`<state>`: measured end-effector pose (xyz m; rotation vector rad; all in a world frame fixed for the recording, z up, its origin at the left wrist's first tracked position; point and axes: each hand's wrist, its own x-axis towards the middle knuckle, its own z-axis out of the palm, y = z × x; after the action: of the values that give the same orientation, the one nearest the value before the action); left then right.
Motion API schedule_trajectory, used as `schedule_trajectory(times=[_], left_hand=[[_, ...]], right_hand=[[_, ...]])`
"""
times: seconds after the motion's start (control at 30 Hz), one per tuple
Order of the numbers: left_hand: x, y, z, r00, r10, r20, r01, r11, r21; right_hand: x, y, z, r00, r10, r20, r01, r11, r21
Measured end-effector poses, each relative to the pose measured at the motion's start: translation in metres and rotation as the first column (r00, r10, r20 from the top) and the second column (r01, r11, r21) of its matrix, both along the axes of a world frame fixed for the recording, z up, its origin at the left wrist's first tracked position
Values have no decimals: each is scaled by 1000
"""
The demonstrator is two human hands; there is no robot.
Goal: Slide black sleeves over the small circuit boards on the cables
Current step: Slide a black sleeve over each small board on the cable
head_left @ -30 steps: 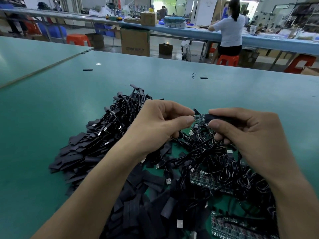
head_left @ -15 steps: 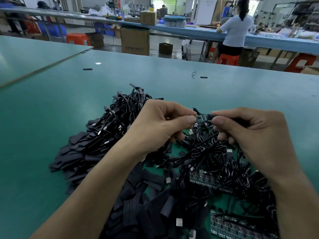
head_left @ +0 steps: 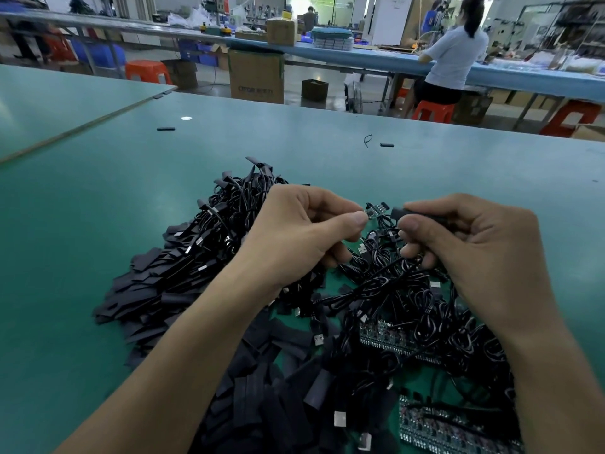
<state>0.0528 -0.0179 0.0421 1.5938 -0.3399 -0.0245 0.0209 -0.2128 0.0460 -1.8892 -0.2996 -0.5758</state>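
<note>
Left hand [head_left: 307, 231] pinches the small circuit board [head_left: 373, 212] by one end between thumb and forefinger. Right hand [head_left: 468, 247] is clamped on the black sleeve [head_left: 401, 212], whose mouth sits just beside the board's wired end, above the cable tangle [head_left: 409, 299] on the green table [head_left: 98, 224]. Recommended: keep the board level with the mouth, squeeze the sleeve's edges to open it, and draw it over squarely to avoid snagging. Sleeve: matte, flattened tubing. Board: thin, rigid, studded. Cables: glossy, coiled.
</note>
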Motion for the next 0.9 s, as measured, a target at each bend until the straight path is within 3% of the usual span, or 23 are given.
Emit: schedule_trajectory(times=[0.3, 0.9], left_hand=[[-5, -3, 3, 1000, -15, -22, 14, 999, -42], [-4, -1, 4, 996, -69, 49, 69, 998, 3]], right_hand=[[0, 6, -2, 997, -42, 62, 39, 998, 55], [0, 1, -2, 996, -51, 79, 53, 998, -21]])
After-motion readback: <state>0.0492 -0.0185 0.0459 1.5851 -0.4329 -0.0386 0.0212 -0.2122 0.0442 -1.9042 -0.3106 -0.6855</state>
